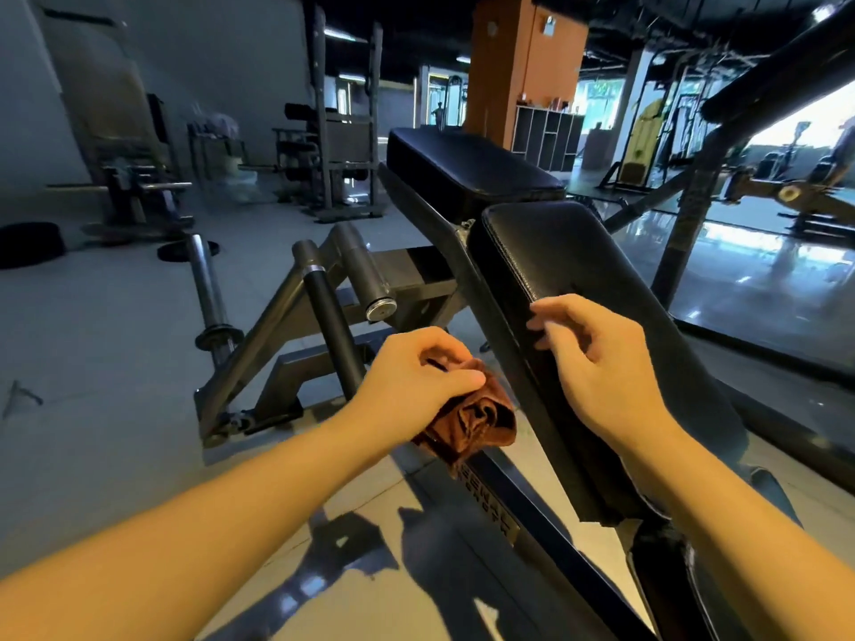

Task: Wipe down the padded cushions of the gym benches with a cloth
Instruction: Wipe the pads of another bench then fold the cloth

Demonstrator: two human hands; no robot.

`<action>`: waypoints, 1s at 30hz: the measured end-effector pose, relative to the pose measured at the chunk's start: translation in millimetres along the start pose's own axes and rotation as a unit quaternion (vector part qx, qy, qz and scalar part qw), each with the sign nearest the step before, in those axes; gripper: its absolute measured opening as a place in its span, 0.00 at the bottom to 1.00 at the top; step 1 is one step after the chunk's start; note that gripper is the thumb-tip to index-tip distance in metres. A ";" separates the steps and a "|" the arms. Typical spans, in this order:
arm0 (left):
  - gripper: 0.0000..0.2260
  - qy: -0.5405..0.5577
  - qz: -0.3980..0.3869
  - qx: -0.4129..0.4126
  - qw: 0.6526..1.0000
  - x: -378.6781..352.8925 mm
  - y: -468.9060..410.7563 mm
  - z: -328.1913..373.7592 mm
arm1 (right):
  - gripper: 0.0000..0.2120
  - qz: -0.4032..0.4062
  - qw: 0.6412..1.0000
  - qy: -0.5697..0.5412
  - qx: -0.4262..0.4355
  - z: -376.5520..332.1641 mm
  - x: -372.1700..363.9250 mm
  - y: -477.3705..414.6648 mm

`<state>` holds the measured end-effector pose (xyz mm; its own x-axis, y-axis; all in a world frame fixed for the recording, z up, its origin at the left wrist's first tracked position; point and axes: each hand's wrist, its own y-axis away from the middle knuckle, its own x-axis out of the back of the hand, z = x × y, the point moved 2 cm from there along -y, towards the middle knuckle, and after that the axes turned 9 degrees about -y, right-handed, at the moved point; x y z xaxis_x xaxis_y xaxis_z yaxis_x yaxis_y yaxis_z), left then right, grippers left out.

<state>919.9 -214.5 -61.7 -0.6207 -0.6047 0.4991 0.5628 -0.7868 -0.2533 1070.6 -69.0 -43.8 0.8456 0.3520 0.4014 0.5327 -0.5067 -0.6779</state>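
A long black padded cushion [573, 270] slopes from the centre down to the lower right. A second black cushion [467, 168] lies flat beyond its upper end. My left hand [416, 377] grips a bunched rust-brown cloth [476, 423], held just left of the sloped cushion's side edge. My right hand [597, 358] hovers over the near part of that cushion with fingers loosely curled and nothing in it; whether it touches the pad is unclear.
The machine's grey steel frame [287, 307] and a black roller handle [333, 335] stand to the left. A barbell [208, 289] and weight plates [27, 242] lie on the floor. Racks [342, 131] stand behind, a glossy floor [740, 270] spreads to the right.
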 end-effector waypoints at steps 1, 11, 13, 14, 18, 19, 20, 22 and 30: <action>0.07 0.006 0.003 -0.002 1.000 10.3 3.5 1.9 | 0.10 -0.040 0.999 -0.026 -0.010 -7.6 -7.7 1.1; 0.07 0.075 0.043 0.050 0.995 92.1 61.8 -9.4 | 0.09 -0.306 0.894 -0.267 -0.188 -64.3 -82.9 16.4; 0.06 0.089 0.056 0.071 0.992 103.6 77.8 -15.9 | 0.09 -0.332 0.877 -0.282 -0.201 -75.7 -100.0 21.4; 0.05 0.096 0.066 0.085 0.990 109.8 86.5 -20.2 | 0.09 -0.342 0.871 -0.288 -0.206 -81.8 -108.8 23.3; 0.05 0.074 0.140 0.147 0.976 133.6 121.4 -37.6 | 0.09 -0.365 0.859 -0.292 -0.208 -105.0 -140.3 31.1; 0.08 0.068 0.148 0.165 0.973 138.0 129.6 -39.7 | 0.09 -0.365 0.857 -0.297 -0.208 -108.9 -148.0 32.6; 0.11 0.071 0.149 0.183 0.969 141.3 137.0 -39.9 | 0.09 -0.365 0.856 -0.302 -0.209 -111.7 -154.5 34.1; 0.17 0.088 0.138 0.203 0.965 148.5 151.2 -37.4 | 0.07 -0.363 0.851 -0.314 -0.214 -118.1 -163.5 38.2; 0.08 -0.065 0.178 0.109 0.976 160.8 195.7 -19.4 | 0.03 -0.367 0.858 -0.309 -0.182 -160.6 -150.1 46.2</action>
<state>919.7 -468.0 -47.1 -0.2981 -0.8025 0.5168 0.8412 -0.4768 -0.2551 973.9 -271.7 -36.5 0.1582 0.9746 0.1586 0.9846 -0.1437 -0.0992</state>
